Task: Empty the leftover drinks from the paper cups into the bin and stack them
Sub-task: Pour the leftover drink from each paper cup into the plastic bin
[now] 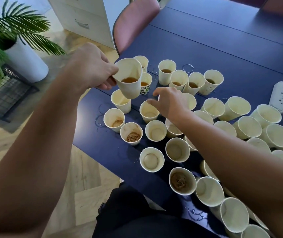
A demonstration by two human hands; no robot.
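Fingers of the left hand pinch the rim of a raised paper cup, kept near level above the table's left edge, apparently so its brown drink stays in. Right hand hovers spread and empty over standing cups. No bin visible.

Bright daylight, soft focus, wide-angle edge distortion

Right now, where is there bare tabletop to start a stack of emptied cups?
Bare blue tabletop lies beyond the far row of cups, out to the pink chair, and left of the power strip. A small wet patch sits at the near-left edge. The nearer cluster of cups is crowded.
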